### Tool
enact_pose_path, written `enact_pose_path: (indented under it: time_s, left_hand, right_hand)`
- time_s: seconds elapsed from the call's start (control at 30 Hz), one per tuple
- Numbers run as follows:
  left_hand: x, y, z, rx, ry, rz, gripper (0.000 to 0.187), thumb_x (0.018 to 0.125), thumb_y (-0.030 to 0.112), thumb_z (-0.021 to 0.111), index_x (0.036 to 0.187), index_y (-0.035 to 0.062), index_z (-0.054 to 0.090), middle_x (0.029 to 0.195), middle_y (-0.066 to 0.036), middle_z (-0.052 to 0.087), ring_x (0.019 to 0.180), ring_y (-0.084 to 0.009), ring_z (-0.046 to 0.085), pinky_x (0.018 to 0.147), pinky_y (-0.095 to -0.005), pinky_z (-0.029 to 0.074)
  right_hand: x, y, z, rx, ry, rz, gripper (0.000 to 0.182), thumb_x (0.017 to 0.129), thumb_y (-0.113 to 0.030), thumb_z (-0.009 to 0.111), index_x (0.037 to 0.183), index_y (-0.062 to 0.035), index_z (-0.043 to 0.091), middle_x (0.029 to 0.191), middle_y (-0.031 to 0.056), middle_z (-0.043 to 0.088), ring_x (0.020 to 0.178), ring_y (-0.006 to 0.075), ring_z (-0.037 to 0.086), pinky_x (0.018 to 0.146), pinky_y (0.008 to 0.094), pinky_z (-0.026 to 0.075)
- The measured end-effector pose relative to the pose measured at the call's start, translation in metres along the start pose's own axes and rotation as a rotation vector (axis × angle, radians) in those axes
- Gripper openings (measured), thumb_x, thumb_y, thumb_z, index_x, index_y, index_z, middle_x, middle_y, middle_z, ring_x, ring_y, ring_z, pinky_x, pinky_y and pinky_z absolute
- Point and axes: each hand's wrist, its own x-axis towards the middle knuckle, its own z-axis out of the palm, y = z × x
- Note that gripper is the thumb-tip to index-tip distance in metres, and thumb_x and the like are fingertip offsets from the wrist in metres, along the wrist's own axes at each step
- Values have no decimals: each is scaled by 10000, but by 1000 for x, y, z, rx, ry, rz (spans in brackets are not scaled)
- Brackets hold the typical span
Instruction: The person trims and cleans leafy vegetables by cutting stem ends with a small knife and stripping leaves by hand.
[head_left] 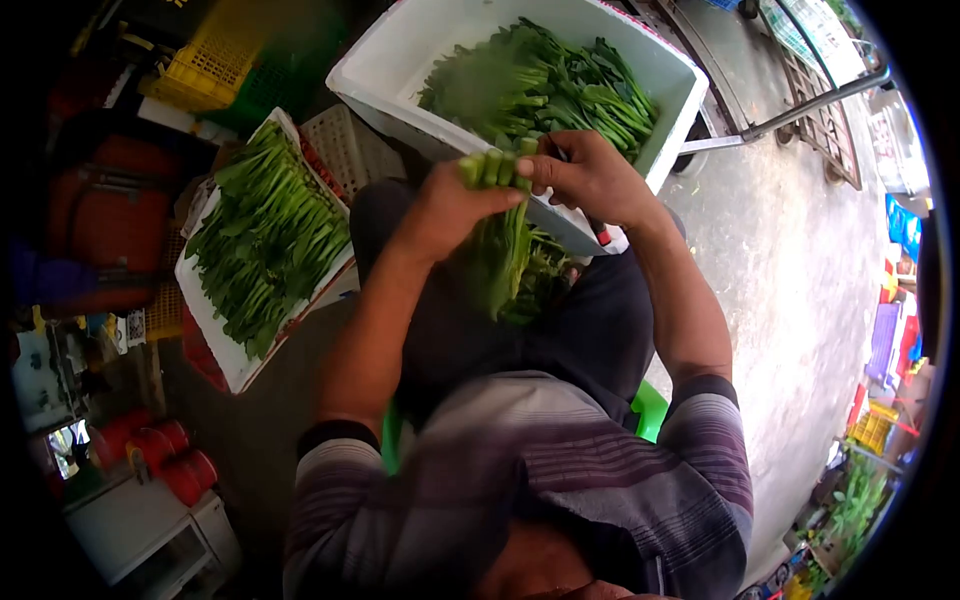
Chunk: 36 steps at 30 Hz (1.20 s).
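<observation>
My left hand [450,208] is closed round a bunch of leafy green vegetables [505,255], its cut stem ends up and leaves hanging down over my lap. At the top right of the bunch, my right hand [590,178] pinches a stem between thumb and fingers. A dark, slim tool with a red end [603,236] shows under my right hand; its kind and how it is held are partly hidden. Just beyond my hands, a white foam box [400,112] holds more loose greens [600,95]. Other leaves lie below the bunch, between my legs.
To the left, a white foam tray [240,370] carries greens laid in rows [275,240]. Yellow crates [205,65] stand behind it. A metal trolley frame [820,105] is at the upper right, above concrete floor. Red containers [160,450] sit at the lower left.
</observation>
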Motion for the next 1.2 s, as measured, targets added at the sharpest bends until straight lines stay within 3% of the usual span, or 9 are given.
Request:
enact_pose_path:
  time_s: [0.03,0.27,0.37,0.5,0.63,0.73,0.97,1.07,1.2]
  left_hand:
    - [1,-8,-3,-45,19,11,236,900,-1,721,1134,-5,696,1022,-22,704,932,-123,655,850,-293,524]
    - [-3,-27,-14,21,25,35,220,883,-25,724,1101,-20,697,990,-38,712,904,-125,669,826,-287,536]
    - [-8,-18,-15,51,17,-25,231,876,-33,721,1104,-22,689,967,-54,714,880,-149,681,820,-305,544]
    - [-7,-25,-29,-148,-14,-53,224,857,5,739,1074,-22,689,923,-90,722,845,-190,701,796,-338,555]
    - [-9,-22,-35,-328,155,-132,248,855,55,753,1080,-18,680,940,-110,719,851,-216,708,784,-347,568]
    - [-6,-25,-28,-303,256,-114,229,858,53,748,1065,-24,688,930,-108,720,848,-211,706,768,-347,568]
    - [-1,-26,-11,-216,345,-76,200,869,74,760,1041,-14,707,895,-80,713,822,-180,696,694,-338,564]
    - [-4,-28,-21,-333,293,-157,210,866,82,772,1046,1,701,904,-66,705,792,-173,690,648,-329,557]
    - [-6,-33,-24,-388,303,-169,214,856,93,788,1034,23,691,909,-52,689,765,-174,685,630,-329,558]
  right_hand:
    - [0,8,5,-11,6,-18,315,912,-331,766,829,-57,636,679,-19,591,594,53,514,520,245,389]
    - [-1,30,29,-49,87,-97,254,924,-219,717,801,-30,600,672,-7,564,616,79,515,558,270,406]
    - [-5,21,28,-139,35,5,233,901,-207,683,949,20,704,738,135,631,699,209,597,687,379,489]
    - [-6,31,21,-206,-12,-176,235,890,-204,670,983,8,710,776,154,666,726,265,650,709,387,507]
    - [-20,26,20,-274,-128,-61,235,891,-206,667,995,-2,719,774,155,662,714,249,652,700,388,507]
    - [-24,33,24,-273,4,-98,241,880,-145,716,1045,30,710,768,66,660,722,141,589,708,299,489]
    - [-16,20,49,-307,11,-20,256,842,-219,772,871,8,658,705,15,610,625,132,530,626,292,459]
    - [-4,52,47,-35,14,-32,238,853,-214,765,874,-2,659,727,1,614,619,121,521,610,278,442]
    - [-7,46,44,255,-60,186,226,879,-214,752,905,-7,666,752,-2,623,639,85,520,599,266,431]
